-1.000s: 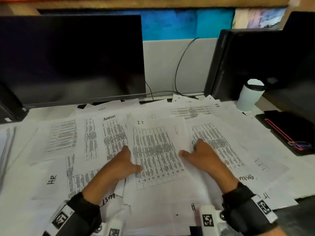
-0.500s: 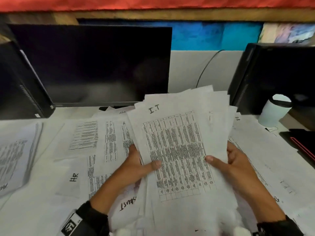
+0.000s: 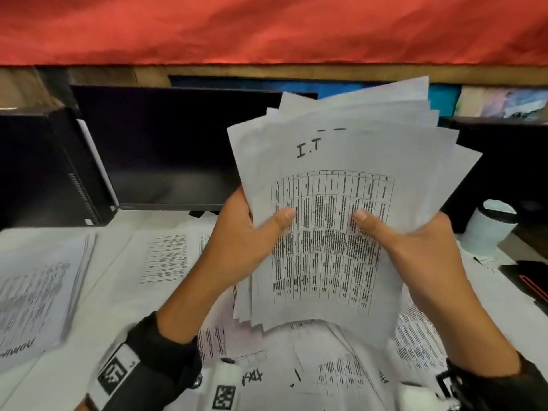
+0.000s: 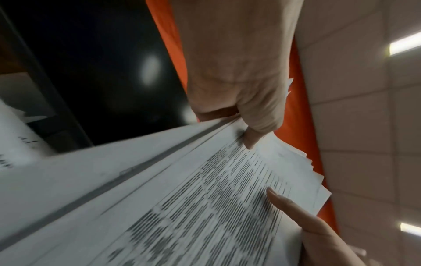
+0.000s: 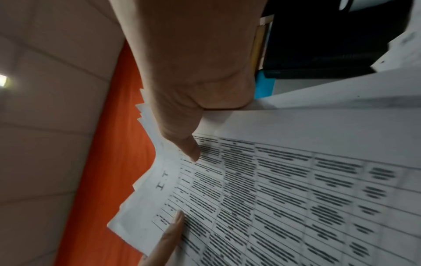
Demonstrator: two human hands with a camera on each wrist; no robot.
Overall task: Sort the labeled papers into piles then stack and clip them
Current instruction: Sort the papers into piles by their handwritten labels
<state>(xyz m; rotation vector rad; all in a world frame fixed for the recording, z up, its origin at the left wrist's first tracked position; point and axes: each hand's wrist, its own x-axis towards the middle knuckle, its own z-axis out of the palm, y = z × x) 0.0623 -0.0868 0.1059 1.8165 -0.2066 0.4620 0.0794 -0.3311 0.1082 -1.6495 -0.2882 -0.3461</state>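
A fanned stack of printed sheets (image 3: 341, 161), its top sheet marked "I.T", is held upright above the desk. My left hand (image 3: 255, 229) grips its left edge, thumb on the front and fingers hidden behind. My right hand (image 3: 409, 241) grips the right edge the same way. In the left wrist view my left hand (image 4: 248, 126) pinches the stack (image 4: 205, 207) at its edge. The right wrist view shows my right hand (image 5: 189, 126) with its thumb pressed on the I.T sheet (image 5: 273, 198). The sheet edges are uneven.
A pile marked ADMIN (image 3: 38, 295) lies at the desk's left. Loose labeled sheets (image 3: 166, 256) cover the desk under my arms. A dark monitor (image 3: 166, 149) and a computer tower (image 3: 44, 170) stand behind. A white cup (image 3: 489, 229) and a black device (image 3: 530, 280) sit at the right.
Both hands gathered the I.T sheets off the desk and raised them upright in front of the monitor. The stack now stands higher and nearer the camera.
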